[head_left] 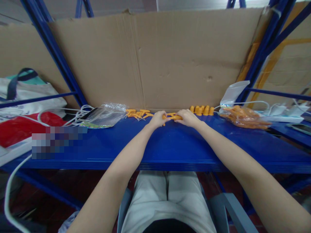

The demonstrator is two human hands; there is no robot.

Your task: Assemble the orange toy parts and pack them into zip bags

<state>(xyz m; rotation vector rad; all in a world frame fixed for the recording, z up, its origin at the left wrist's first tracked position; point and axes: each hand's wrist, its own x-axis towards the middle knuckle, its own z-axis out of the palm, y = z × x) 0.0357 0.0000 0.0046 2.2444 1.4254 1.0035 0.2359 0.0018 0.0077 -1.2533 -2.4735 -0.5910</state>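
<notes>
Both my hands meet at the back of the blue shelf point(170, 145), close to the cardboard wall. My left hand point(158, 119) and my right hand point(188, 118) are each closed on an end of a small orange plastic piece point(173, 116) held between them. Just left of my hands lies a loose group of similar orange pieces point(139, 114). To the right, a short row of orange caps point(202, 110) stands upright against the cardboard.
A clear plastic bag point(104, 116) lies left of the pieces, beside white cables point(80, 112). A bag full of orange parts point(244, 117) sits at the right, with white chargers point(282, 110) and a phone point(301, 128) beyond. Red and white bags point(21, 126) fill the left.
</notes>
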